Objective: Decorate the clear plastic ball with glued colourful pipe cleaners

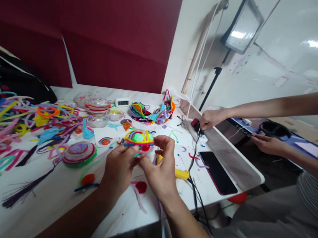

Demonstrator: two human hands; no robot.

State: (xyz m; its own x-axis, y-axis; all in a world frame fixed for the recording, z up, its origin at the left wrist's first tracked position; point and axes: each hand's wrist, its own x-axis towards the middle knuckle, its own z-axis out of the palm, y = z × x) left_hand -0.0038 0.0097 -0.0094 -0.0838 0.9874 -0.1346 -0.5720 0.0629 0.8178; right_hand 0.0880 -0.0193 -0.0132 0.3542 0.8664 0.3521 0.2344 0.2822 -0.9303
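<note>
A round ornament wound with bright pipe cleaners [139, 136] is held just above the table, with red, yellow, blue and green showing. My left hand [120, 166] grips it from the lower left, fingers closed at its edge. From the other side, my right hand [161, 165] pinches its right rim with thumb and bent fingers. Partly behind my right hand lies a yellow glue gun [181, 174] with a black cord. Below the hands rests a dark red pom-pom [141, 187]. Left of them sits a purple, pink and green wound disc [79, 153].
Loose pipe cleaners [1, 126] heap up at left, near a purple tassel [30, 188]. A black phone [217, 173] lies at right. Further back stand a small digital clock [122, 102] and finished-looking wound pieces [162, 111]. A co-worker's hand [213, 118] holds a plug at a power strip.
</note>
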